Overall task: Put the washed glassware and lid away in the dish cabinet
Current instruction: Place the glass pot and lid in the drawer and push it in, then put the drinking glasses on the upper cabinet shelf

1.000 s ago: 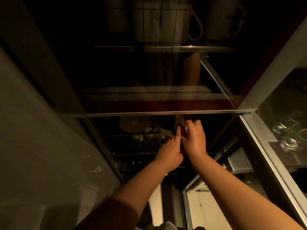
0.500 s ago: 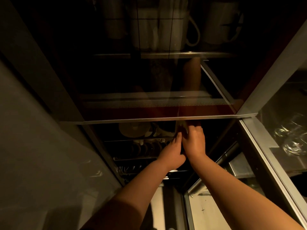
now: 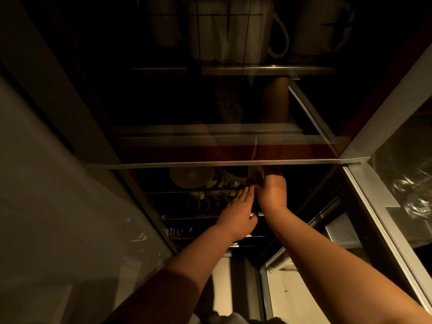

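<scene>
Both hands reach into the dark dish cabinet [image 3: 233, 163] — left hand [image 3: 237, 212] flat and open, right hand's [image 3: 272, 192] grip hidden, cannot tell.

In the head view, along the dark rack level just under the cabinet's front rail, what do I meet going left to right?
Round pale dish standing in the rack → left hand → right hand → glassware behind the right-side glass panel. Both hands are close together; what they hold is too dark to tell.
</scene>
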`<state>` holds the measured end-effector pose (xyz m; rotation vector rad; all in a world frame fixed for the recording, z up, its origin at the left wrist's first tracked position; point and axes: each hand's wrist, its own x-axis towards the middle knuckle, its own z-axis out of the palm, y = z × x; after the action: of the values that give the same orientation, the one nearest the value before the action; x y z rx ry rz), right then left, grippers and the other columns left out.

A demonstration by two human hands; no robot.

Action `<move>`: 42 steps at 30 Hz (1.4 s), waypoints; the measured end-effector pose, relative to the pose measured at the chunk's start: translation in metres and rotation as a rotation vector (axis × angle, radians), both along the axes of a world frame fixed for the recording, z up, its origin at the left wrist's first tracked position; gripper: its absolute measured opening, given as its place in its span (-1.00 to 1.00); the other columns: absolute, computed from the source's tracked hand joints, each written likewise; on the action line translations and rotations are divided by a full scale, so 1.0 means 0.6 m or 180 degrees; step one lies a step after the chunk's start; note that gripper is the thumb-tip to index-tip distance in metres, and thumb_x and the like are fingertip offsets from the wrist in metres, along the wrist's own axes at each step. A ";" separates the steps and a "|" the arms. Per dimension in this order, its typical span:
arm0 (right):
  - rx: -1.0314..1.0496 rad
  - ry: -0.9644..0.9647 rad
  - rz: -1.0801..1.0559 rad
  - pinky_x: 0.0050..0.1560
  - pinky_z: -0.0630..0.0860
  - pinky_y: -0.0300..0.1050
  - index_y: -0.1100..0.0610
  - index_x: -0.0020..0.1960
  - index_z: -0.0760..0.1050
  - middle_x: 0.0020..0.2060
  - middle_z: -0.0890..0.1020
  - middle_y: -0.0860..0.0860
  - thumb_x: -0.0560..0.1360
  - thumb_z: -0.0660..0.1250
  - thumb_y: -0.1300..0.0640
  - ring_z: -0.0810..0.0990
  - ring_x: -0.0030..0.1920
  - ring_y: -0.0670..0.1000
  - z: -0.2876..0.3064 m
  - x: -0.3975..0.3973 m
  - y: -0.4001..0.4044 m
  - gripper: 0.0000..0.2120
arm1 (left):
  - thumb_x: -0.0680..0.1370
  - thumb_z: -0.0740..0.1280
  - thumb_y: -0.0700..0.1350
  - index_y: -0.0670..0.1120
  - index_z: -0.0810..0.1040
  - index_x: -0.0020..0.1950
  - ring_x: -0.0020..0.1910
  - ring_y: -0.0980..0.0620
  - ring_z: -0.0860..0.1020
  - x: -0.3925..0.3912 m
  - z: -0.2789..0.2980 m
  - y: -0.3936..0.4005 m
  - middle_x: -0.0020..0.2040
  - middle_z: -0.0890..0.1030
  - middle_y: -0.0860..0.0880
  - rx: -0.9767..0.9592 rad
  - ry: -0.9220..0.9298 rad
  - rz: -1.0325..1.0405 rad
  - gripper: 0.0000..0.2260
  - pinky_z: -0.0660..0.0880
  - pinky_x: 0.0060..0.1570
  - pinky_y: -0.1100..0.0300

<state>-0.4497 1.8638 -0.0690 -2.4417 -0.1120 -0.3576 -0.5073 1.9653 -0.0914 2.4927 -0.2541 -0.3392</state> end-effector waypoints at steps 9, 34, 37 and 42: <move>0.0007 0.0245 -0.0117 -0.12 0.37 -0.20 0.19 0.20 0.43 0.07 0.53 0.18 0.49 0.28 0.31 0.54 -0.02 0.15 -0.006 0.004 -0.017 -0.71 | 0.60 0.16 -0.02 0.01 -0.21 0.52 0.51 0.02 -0.11 -0.004 0.003 0.010 0.55 -0.10 -0.04 0.0053 -0.0103 -0.0022 -0.35 -0.05 0.43 0.10; -0.1289 -0.0338 -0.0156 0.22 0.38 -0.15 0.11 0.34 0.37 0.27 0.47 0.02 0.45 0.36 0.16 0.42 0.29 0.01 0.219 -0.186 -0.372 -0.52 | 0.60 0.13 -0.03 0.02 -0.02 0.53 0.48 0.21 -0.08 -0.001 0.255 -0.280 0.54 0.03 0.07 -0.0538 -0.2007 -0.1793 -0.47 -0.11 0.40 0.27; -0.1298 -0.0221 -0.0482 0.26 0.42 -0.10 0.09 0.34 0.37 0.28 0.46 0.01 0.50 0.31 0.11 0.40 0.31 -0.01 0.214 -0.174 -0.439 -0.58 | 0.62 0.11 -0.03 0.01 -0.03 0.53 0.51 0.12 -0.09 0.038 0.258 -0.355 0.55 -0.02 0.04 -0.0363 -0.1796 -0.1912 -0.48 -0.13 0.37 0.23; -0.1156 0.0036 -0.0862 0.22 0.31 -0.25 0.07 0.32 0.39 0.25 0.48 -0.01 0.50 0.31 0.11 0.42 0.27 -0.04 0.186 -0.131 -0.553 -0.60 | 0.61 0.13 -0.05 0.00 -0.01 0.52 0.52 0.02 -0.05 0.123 0.243 -0.489 0.55 0.01 -0.03 0.0113 -0.1529 -0.2098 -0.48 -0.06 0.42 0.12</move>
<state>-0.5285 1.5319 0.0426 -2.8258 0.1764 -0.4765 -0.4335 1.6721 0.0546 2.4272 -1.2806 0.0106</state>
